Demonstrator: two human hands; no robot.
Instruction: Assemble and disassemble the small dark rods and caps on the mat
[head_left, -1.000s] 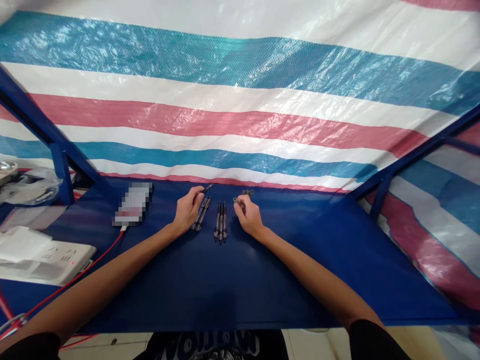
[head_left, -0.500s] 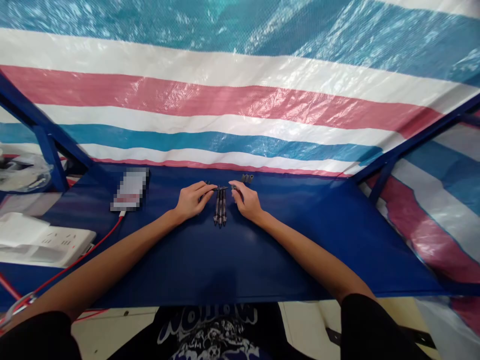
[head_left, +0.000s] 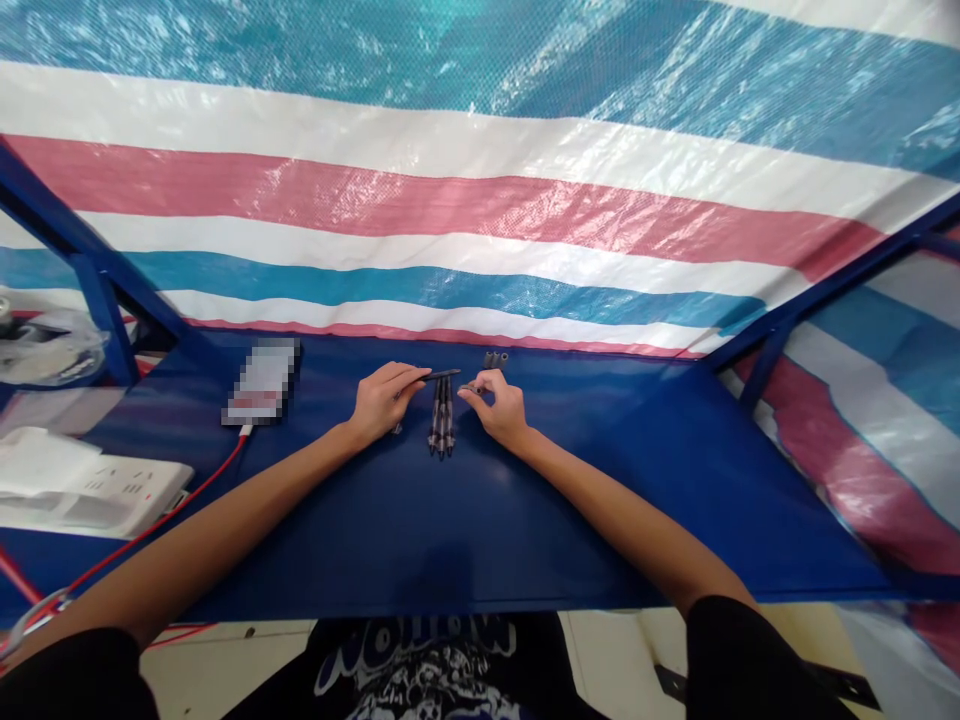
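The left hand (head_left: pixel 381 400) pinches a thin dark rod (head_left: pixel 433 376) by one end, holding it level just above the blue bench (head_left: pixel 480 530), tip pointing at the right hand (head_left: pixel 501 408), whose fingertips close on a small dark piece (head_left: pixel 471 388). Between the hands a bundle of dark rods (head_left: pixel 441 428) lies on the bench, two dark caps (head_left: pixel 495 357) beyond it. White lettering on the black shirt (head_left: pixel 420 665) is cut off and unreadable; the phone (head_left: pixel 262 380) at left is blurred
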